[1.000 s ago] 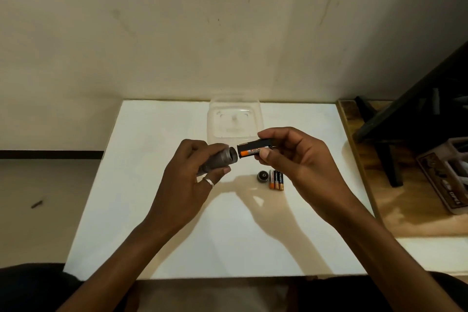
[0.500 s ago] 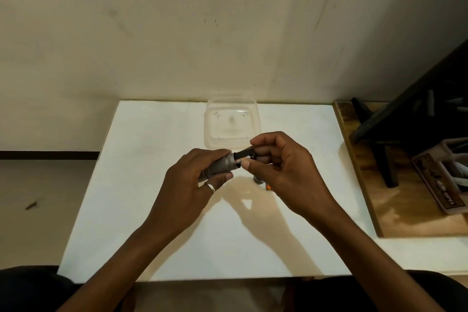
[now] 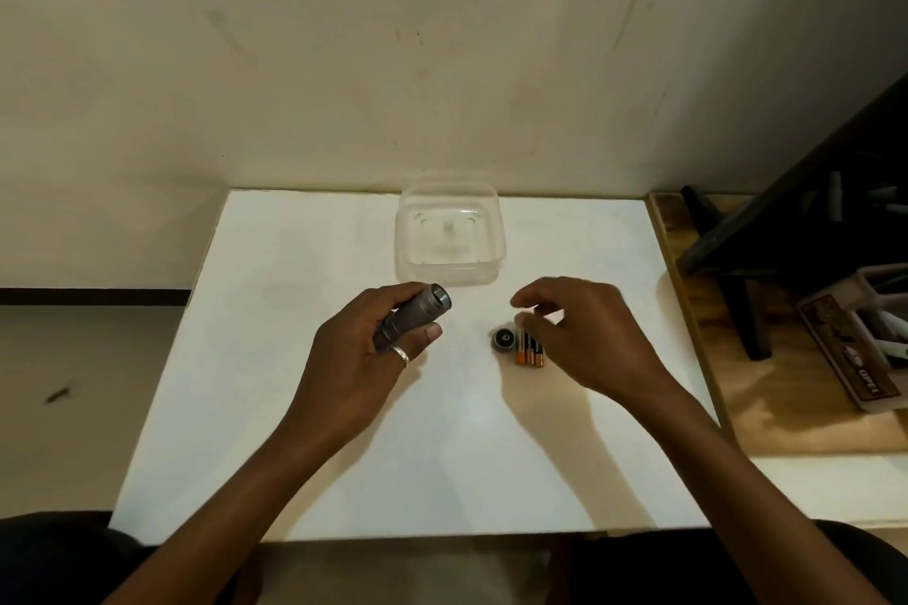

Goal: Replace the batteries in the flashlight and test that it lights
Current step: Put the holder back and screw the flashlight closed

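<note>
While the left hand (image 3: 363, 359) is gripping the flashlight body (image 3: 411, 315), fingers and thumb curling round the grey barrel, the threaded open end is pointing up and right, toward the clear plastic container (image 3: 449, 278). Body is being held above the white table (image 3: 295, 457), not resting on it. A ring (image 3: 400, 354) is showing on one finger of that hand.

Right hand (image 3: 589, 339) is hovering over the loose parts, fingers loosely bent and pointing down, nothing pinched that I can see. Fingertips are motion-blurred, so contact with the batteries is unclear.

Batteries (image 3: 529, 351), orange and black, are lying side by side on the table under the right fingertips. I'm counting three, part hidden by the fingers. Tail cap (image 3: 503, 339) is sitting just beside them on their left, between the two hands.

Container is sitting at the table's far edge by the wall. A wooden board (image 3: 727, 383) is lying along the table's right side, carrying a labelled box (image 3: 850, 359).
</note>
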